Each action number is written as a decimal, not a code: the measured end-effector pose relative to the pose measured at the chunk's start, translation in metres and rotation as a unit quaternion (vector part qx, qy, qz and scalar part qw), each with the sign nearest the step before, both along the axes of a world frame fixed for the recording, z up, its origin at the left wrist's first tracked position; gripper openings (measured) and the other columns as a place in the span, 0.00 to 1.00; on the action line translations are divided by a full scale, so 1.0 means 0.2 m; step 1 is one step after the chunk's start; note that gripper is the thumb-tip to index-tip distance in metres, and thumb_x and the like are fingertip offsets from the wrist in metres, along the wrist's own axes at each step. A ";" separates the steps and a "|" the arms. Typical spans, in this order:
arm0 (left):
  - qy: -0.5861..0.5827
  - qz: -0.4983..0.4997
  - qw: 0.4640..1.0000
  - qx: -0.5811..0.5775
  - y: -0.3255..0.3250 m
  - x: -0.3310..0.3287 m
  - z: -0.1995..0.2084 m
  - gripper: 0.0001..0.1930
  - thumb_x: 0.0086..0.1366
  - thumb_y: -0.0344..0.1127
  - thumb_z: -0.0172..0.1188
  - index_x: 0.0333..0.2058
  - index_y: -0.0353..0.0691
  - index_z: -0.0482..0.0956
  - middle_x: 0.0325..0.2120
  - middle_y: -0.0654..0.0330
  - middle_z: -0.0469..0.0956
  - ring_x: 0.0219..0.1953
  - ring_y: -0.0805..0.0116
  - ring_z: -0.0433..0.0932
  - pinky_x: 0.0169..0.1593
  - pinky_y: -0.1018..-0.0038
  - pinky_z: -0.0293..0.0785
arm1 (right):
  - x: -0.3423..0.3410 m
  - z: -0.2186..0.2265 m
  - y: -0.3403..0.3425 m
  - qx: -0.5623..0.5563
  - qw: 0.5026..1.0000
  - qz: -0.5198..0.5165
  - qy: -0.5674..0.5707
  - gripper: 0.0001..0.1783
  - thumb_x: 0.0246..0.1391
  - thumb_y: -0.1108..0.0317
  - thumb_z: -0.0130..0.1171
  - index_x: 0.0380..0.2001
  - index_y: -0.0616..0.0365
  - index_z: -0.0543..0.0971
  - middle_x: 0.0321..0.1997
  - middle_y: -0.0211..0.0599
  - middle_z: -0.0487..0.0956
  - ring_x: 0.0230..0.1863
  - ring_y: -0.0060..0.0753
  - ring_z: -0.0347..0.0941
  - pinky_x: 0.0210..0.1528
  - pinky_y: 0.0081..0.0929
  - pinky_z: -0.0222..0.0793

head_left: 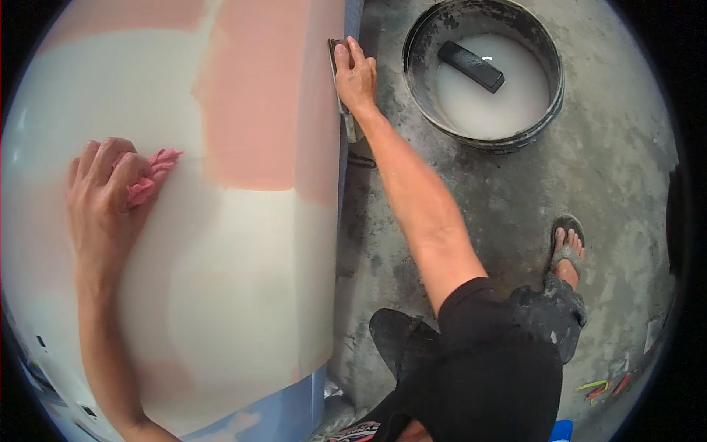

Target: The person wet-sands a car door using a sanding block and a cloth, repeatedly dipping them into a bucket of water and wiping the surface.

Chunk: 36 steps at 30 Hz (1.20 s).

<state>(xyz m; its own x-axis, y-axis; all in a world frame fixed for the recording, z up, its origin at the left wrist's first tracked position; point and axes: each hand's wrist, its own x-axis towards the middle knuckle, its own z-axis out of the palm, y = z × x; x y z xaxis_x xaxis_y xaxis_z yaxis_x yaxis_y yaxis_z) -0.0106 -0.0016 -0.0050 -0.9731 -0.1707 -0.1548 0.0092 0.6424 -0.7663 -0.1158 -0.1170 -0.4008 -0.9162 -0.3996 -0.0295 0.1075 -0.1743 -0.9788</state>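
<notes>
My left hand is closed around a crumpled pink cloth above the large pale panel, which has patches of pink filler or primer. At the panel's right edge, my right hand grips a dark flat sanding block and presses it against the side face. Fingers and palm cover most of that block. The panel looks like a vehicle body part, with a smooth, slightly curved surface.
Right of the panel stands a black bucket of cloudy whitish water, with a black block in it. My sandalled foot rests on the stained concrete floor. Small coloured scraps lie at the lower right.
</notes>
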 end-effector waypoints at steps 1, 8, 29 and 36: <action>-0.001 -0.004 1.000 -0.005 0.00 0.01 -0.01 0.15 0.53 0.35 0.76 0.26 0.45 0.74 0.33 0.65 0.77 0.37 0.63 0.75 0.41 0.65 0.70 | 0.02 0.00 0.01 -0.007 1.000 0.009 -0.013 0.30 0.68 0.51 0.57 0.67 0.55 0.74 0.39 0.56 0.74 0.43 0.52 0.72 0.52 0.40 0.69; -0.013 0.018 0.999 -0.023 -0.01 0.07 0.04 0.15 0.52 0.35 0.76 0.26 0.45 0.73 0.33 0.66 0.77 0.37 0.63 0.75 0.41 0.64 0.69 | 0.76 0.10 0.67 -0.162 0.983 0.024 0.087 0.32 0.63 0.52 0.63 0.68 0.49 0.74 0.46 0.48 0.72 0.46 0.51 0.72 0.53 0.44 0.73; 0.027 0.005 1.000 -0.013 0.03 0.06 0.09 0.15 0.48 0.33 0.75 0.28 0.44 0.74 0.35 0.64 0.76 0.39 0.61 0.74 0.44 0.61 0.69 | -0.09 0.45 0.15 -0.001 0.995 0.060 0.083 0.35 0.67 0.44 0.55 0.69 0.51 0.71 0.51 0.61 0.71 0.50 0.63 0.71 0.54 0.49 0.71; 0.008 0.033 0.999 -0.005 0.06 0.15 0.11 0.15 0.47 0.32 0.75 0.28 0.43 0.75 0.34 0.64 0.76 0.41 0.62 0.75 0.45 0.62 0.70 | 0.69 0.39 0.69 -0.119 0.982 0.088 0.117 0.36 0.65 0.48 0.60 0.70 0.53 0.70 0.49 0.55 0.69 0.51 0.56 0.68 0.55 0.48 0.69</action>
